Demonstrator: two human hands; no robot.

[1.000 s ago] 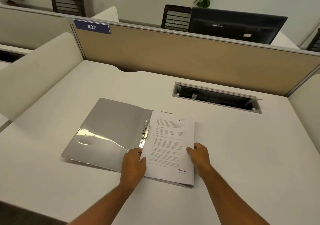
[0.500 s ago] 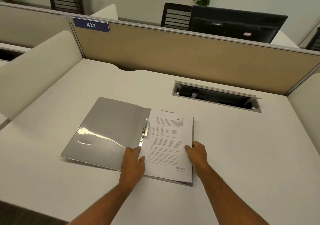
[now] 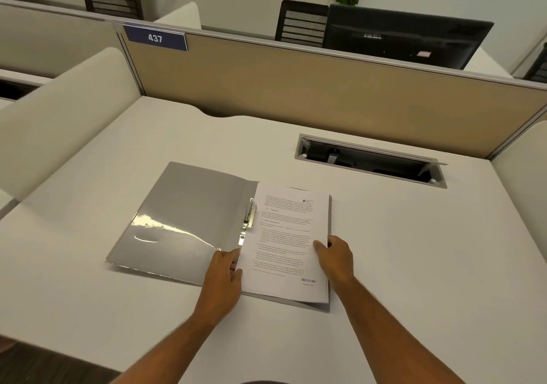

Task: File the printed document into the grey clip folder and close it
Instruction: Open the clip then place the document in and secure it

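Observation:
The grey clip folder [image 3: 189, 212] lies open flat on the white desk, its cover spread to the left with a clear pocket. The printed document [image 3: 288, 241] rests on the folder's right half, text up, a "RECEIVED" stamp near its lower right corner. A metal clip [image 3: 249, 215] stands along the spine at the document's left edge. My left hand [image 3: 223, 277] grips the paper's lower left edge by the spine. My right hand [image 3: 336, 258] holds the document's right edge, thumb on top.
An open cable slot [image 3: 370, 160] is sunk in the desk [image 3: 414, 265] behind and right of the folder. A tan partition [image 3: 296, 88] with a "437" label [image 3: 155, 38] bounds the far edge. White side dividers flank the desk; a dark monitor [image 3: 405, 42] stands beyond.
Both hands and the document have barely shifted; the view has tilted slightly. The folder stays open and flat.

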